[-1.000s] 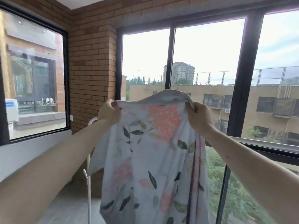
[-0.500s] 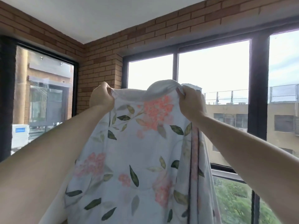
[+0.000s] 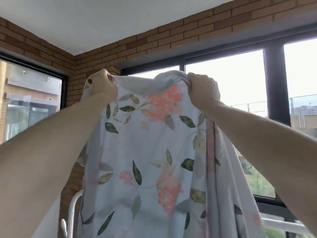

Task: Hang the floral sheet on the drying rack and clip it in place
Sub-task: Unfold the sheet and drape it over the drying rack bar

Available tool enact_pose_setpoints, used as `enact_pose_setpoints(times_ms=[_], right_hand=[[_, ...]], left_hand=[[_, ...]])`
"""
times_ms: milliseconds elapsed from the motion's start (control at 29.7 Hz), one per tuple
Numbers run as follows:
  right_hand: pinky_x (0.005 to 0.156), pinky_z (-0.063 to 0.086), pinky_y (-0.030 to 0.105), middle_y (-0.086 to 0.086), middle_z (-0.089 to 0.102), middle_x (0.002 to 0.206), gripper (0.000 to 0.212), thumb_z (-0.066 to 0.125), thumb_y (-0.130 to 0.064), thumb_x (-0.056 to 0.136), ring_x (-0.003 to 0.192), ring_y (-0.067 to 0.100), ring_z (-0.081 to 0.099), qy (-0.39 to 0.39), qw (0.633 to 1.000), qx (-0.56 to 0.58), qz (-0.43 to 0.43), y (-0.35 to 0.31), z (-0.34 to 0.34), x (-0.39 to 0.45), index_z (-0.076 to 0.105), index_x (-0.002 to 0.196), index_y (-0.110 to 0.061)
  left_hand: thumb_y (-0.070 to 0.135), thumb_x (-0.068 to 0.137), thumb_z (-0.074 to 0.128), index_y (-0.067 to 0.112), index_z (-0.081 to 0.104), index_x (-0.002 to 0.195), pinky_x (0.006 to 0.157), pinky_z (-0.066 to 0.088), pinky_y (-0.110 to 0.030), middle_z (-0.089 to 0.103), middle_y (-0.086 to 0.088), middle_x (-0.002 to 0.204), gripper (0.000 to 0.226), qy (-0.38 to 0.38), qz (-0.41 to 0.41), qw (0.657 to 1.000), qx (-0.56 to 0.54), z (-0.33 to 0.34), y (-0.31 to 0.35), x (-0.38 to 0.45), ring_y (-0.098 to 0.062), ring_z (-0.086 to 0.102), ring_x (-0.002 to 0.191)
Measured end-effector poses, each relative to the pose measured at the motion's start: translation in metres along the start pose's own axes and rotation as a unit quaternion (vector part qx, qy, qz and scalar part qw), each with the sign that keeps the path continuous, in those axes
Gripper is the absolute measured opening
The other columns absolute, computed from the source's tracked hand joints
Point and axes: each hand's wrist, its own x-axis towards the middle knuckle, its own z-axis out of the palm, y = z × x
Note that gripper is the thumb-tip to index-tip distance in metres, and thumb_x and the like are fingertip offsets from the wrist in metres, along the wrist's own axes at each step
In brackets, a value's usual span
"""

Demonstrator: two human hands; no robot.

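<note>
Head view: floral sheet (image 3: 142, 152) hangs below gripping fingers (image 3: 197, 86).

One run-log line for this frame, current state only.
left hand: grips sheet top edge | right hand: grips top edge | floral sheet: held high, hanging | drying rack: low, behind sheet | clips: none visible

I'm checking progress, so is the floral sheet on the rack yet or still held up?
Held up. The left hand and right hand grip the floral sheet above the white rack.

Reddish-brown brick walls (image 3: 96, 60) meet at a corner under a plain white ceiling (image 3: 85, 23) — tall dark-framed windows (image 3: 272, 86) admit bright, overcast daylight, with neighbouring buildings beyond.
</note>
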Motion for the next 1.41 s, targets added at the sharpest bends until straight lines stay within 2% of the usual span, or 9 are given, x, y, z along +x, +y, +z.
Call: enact_pose_setpoints(times_ms=[101, 202, 471, 639, 841, 975, 1076, 1278, 1413], right_hand=[[0.057, 0.033, 0.03, 0.002, 0.052, 0.067, 0.018, 0.047, -0.008, 0.097, 0.059, 0.031, 0.05, 0.013, 0.999, -0.04, -0.02, 0.0, 0.029, 0.028, 0.049, 0.081, -0.015], [0.061, 0.034, 0.036, 0.006, 0.053, 0.074, 0.018, 0.049, -0.007, 0.097, 0.063, 0.033, 0.048, 0.003, 0.994, -0.103, -0.043, 0.0, 0.055, 0.054, 0.044, 0.083, -0.017], [0.058, 0.035, 0.033, -0.001, 0.042, 0.065, 0.021, 0.053, -0.003, 0.098, 0.058, 0.028, 0.047, -0.032, 0.972, -0.227, -0.048, -0.006, 0.125, 0.089, 0.046, 0.084, -0.018], [0.058, 0.038, 0.033, 0.002, 0.049, 0.07, 0.014, 0.052, -0.004, 0.098, 0.059, 0.029, 0.049, -0.081, 0.965, -0.248, -0.033, 0.007, 0.18, 0.058, 0.059, 0.091, -0.014], [0.058, 0.039, 0.032, 0.006, 0.064, 0.077, 0.013, 0.053, -0.012, 0.101, 0.062, 0.03, 0.056, -0.144, 0.954, -0.261, -0.016, 0.022, 0.242, -0.001, 0.065, 0.096, -0.015], [0.064, 0.05, 0.034, 0.005, 0.059, 0.074, 0.043, 0.038, -0.04, 0.11, 0.074, 0.032, 0.069, -0.236, 0.946, -0.22, 0.006, 0.026, 0.268, -0.048, 0.065, 0.094, -0.011], [0.071, 0.055, 0.039, 0.007, 0.067, 0.082, 0.049, 0.037, -0.05, 0.108, 0.077, 0.031, 0.07, -0.314, 0.933, -0.176, 0.03, 0.025, 0.286, -0.088, 0.068, 0.099, -0.013], [0.072, 0.044, 0.033, 0.006, 0.069, 0.096, 0.024, 0.05, -0.033, 0.102, 0.081, 0.029, 0.061, -0.474, 0.864, -0.15, 0.077, 0.017, 0.308, -0.152, 0.069, 0.091, -0.024], [0.077, 0.044, 0.032, 0.005, 0.068, 0.108, 0.03, 0.053, -0.047, 0.102, 0.098, 0.031, 0.066, -0.554, 0.817, -0.14, 0.081, 0.006, 0.31, -0.185, 0.072, 0.099, -0.024]], left_hand=[[0.023, 0.103, 0.05, 0.012, 0.053, 0.128, 0.077, 0.043, -0.039, 0.058, -0.018, 0.131, 0.027, -0.013, 0.0, 1.0, -0.025, 0.026, -0.001, 0.032, -0.037, 0.059, 0.115], [0.013, 0.103, 0.048, 0.007, 0.052, 0.126, 0.08, 0.043, -0.041, 0.061, -0.02, 0.125, 0.024, -0.015, 0.013, 0.998, -0.065, 0.054, -0.006, 0.065, -0.039, 0.06, 0.114], [0.022, 0.105, 0.045, 0.012, 0.052, 0.123, 0.076, 0.049, -0.043, 0.064, -0.019, 0.116, 0.021, -0.024, 0.052, 0.995, -0.084, 0.129, -0.026, 0.137, -0.038, 0.062, 0.103], [0.021, 0.103, 0.049, 0.013, 0.052, 0.126, 0.069, 0.045, -0.039, 0.06, -0.01, 0.105, 0.024, -0.096, 0.073, 0.991, -0.052, 0.201, -0.053, 0.114, -0.027, 0.057, 0.094], [0.021, 0.1, 0.054, 0.017, 0.056, 0.107, 0.052, 0.033, -0.028, 0.064, -0.002, 0.095, 0.008, -0.149, 0.09, 0.983, -0.051, 0.279, -0.096, 0.06, -0.021, 0.057, 0.083], [0.015, 0.1, 0.051, 0.017, 0.058, 0.11, 0.058, 0.043, -0.031, 0.062, -0.005, 0.093, 0.013, -0.21, 0.081, 0.974, -0.025, 0.313, -0.122, 0.011, -0.026, 0.057, 0.088], [0.018, 0.102, 0.048, 0.017, 0.057, 0.123, 0.097, 0.048, -0.042, 0.067, -0.008, 0.1, 0.023, -0.291, 0.096, 0.951, 0.03, 0.334, -0.141, -0.029, -0.031, 0.06, 0.097], [0.012, 0.098, 0.044, 0.015, 0.054, 0.127, 0.089, 0.052, -0.041, 0.063, -0.014, 0.124, 0.031, -0.448, 0.127, 0.875, 0.133, 0.349, -0.16, -0.093, -0.035, 0.062, 0.111], [0.018, 0.101, 0.05, 0.016, 0.06, 0.133, 0.101, 0.051, -0.041, 0.062, -0.01, 0.136, 0.034, -0.544, 0.164, 0.806, 0.169, 0.355, -0.176, -0.122, -0.032, 0.059, 0.121]])
